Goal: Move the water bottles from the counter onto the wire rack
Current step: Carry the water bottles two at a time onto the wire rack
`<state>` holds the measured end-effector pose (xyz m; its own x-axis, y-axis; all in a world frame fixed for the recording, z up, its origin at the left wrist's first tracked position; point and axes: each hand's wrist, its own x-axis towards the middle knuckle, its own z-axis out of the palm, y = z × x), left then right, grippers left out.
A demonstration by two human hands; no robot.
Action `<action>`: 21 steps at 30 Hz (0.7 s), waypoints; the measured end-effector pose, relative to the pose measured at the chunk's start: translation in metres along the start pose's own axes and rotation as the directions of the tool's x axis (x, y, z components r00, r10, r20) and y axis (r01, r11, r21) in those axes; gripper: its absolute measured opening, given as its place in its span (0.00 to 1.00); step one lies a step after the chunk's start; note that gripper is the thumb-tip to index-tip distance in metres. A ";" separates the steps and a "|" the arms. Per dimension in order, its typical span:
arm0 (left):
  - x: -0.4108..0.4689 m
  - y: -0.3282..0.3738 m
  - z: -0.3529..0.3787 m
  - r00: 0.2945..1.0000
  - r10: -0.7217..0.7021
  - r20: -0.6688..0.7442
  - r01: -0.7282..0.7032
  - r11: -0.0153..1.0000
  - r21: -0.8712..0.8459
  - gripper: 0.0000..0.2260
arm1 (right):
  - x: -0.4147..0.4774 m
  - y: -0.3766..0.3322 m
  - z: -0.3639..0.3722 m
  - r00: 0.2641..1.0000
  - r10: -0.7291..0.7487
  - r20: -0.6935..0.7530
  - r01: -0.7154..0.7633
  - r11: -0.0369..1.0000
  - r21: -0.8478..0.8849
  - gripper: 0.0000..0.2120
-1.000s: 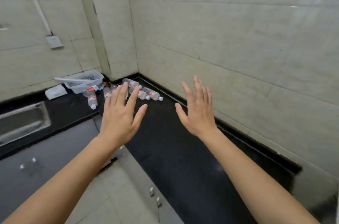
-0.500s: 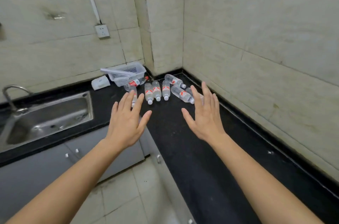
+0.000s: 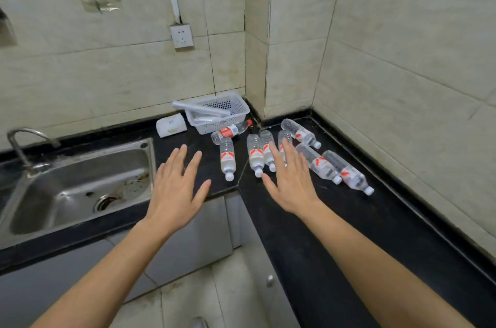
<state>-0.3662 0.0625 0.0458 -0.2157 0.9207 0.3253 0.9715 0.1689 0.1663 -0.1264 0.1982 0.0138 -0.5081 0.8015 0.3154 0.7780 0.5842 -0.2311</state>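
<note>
Several clear water bottles with red-and-white labels lie on their sides in the corner of the black counter (image 3: pixel 349 220). One bottle (image 3: pixel 227 158) lies apart to the left. A red-capped bottle (image 3: pixel 230 131) rests against a white perforated basket (image 3: pixel 228 110). Two more bottles (image 3: pixel 319 164) (image 3: pixel 349 173) lie to the right. My left hand (image 3: pixel 174 190) hovers open over the counter edge beside the sink. My right hand (image 3: pixel 291 180) is open too, fingers spread, just in front of the middle bottles and covering part of one. No wire rack is in view.
A steel sink (image 3: pixel 77 188) with a tap (image 3: pixel 21 145) sits at the left. A white packet (image 3: pixel 171 125) lies next to the basket, which holds plastic pieces. Tiled walls close the corner, with a wall socket (image 3: pixel 182 35). Grey cabinet doors (image 3: pixel 188 236) stand below.
The view has swung left and down, bringing the sink and bottles closer. Both open hands have moved forward toward the bottles, holding nothing.
</note>
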 end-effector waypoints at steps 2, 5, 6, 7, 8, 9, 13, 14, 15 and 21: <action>0.028 -0.030 0.020 0.999 0.036 0.014 -0.035 0.999 -0.022 0.28 | 0.032 -0.008 0.020 1.000 0.008 0.021 -0.007 1.000 -0.015 0.35; 0.077 -0.067 0.046 0.992 0.093 0.081 -0.088 0.994 -0.064 0.28 | 0.077 -0.020 0.038 0.996 0.083 0.035 -0.082 0.996 -0.026 0.34; 0.095 -0.076 0.053 0.988 0.124 0.094 -0.118 0.991 -0.067 0.29 | 0.091 -0.022 0.044 0.994 0.108 0.036 -0.107 0.994 -0.032 0.34; 0.113 -0.084 0.059 0.981 0.161 0.108 -0.156 0.986 -0.061 0.30 | 0.103 -0.022 0.049 0.989 0.139 0.042 -0.138 0.990 -0.038 0.34; 0.132 -0.090 0.065 0.973 0.198 0.122 -0.193 0.980 -0.052 0.30 | 0.115 -0.022 0.055 0.983 0.173 0.052 -0.171 0.984 -0.040 0.34; 0.151 -0.095 0.071 0.964 0.226 0.137 -0.221 0.974 -0.048 0.30 | 0.125 -0.021 0.061 0.976 0.208 0.065 -0.206 0.978 -0.038 0.35; 0.206 -0.102 0.107 0.927 0.281 0.249 -0.269 0.960 -0.083 0.31 | 0.150 -0.010 0.084 0.938 0.317 0.138 -0.316 0.948 -0.028 0.37; 0.216 -0.100 0.118 0.908 0.303 0.288 -0.291 0.953 -0.086 0.31 | 0.154 -0.004 0.091 0.926 0.340 0.165 -0.340 0.940 -0.028 0.37; 0.225 -0.099 0.132 0.884 0.320 0.340 -0.313 0.947 -0.078 0.31 | 0.158 0.002 0.100 0.911 0.363 0.196 -0.364 0.931 -0.030 0.36; 0.255 -0.085 0.215 0.743 0.326 0.585 -0.395 0.919 -0.011 0.36 | 0.178 0.051 0.172 0.766 0.455 0.454 -0.515 0.857 0.010 0.32</action>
<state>-0.4824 0.3586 -0.0859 0.2137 0.9447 -0.2487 0.9767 -0.2119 0.0345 -0.2403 0.3926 -0.1003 -0.2027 0.9380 -0.2812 0.9247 0.0889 -0.3702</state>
